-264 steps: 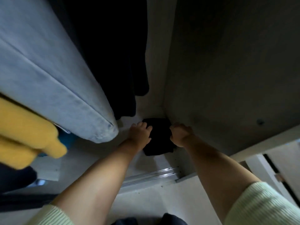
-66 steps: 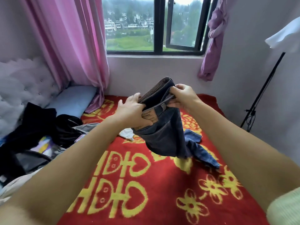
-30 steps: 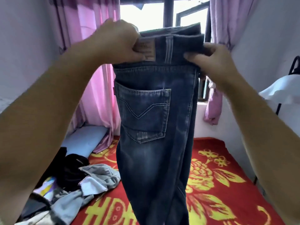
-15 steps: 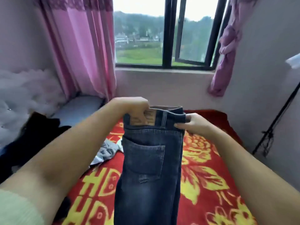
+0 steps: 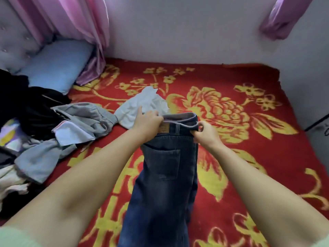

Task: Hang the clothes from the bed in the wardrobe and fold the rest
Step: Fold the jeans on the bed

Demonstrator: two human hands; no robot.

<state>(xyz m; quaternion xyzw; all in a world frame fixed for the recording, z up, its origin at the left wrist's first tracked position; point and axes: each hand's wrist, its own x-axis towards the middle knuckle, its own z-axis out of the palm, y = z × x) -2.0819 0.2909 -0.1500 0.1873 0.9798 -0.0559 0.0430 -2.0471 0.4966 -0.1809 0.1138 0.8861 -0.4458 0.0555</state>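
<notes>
Holding the jeans (image 5: 165, 175) by the waistband at the centre of the frame, I have my left hand (image 5: 147, 122) pinching one end of the band beside the leather patch and my right hand (image 5: 206, 133) curled round the other end, both clamped on denim. The jeans are doubled leg over leg with a back pocket facing me, and they run from my hands down to the lower edge of the frame over the red and gold blanket (image 5: 249, 157). I judge this as the start of folding one garment, with most of the job not yet done: a white garment (image 5: 142, 106) lies crumpled just beyond my left hand, a grey garment (image 5: 80, 120) sprawls to its left, and a dark heap (image 5: 26, 107) with more mixed cloth sits at the left edge of the frame, none of it folded or hung. No wardrobe shows, so I cannot say what hangs there. The jeans' hems are cut off at the bottom edge, and whether the legs touch the blanket or hang clear of it is hard to tell. How many pieces make up the dark heap I cannot make out; motion blur softens the whole view.
</notes>
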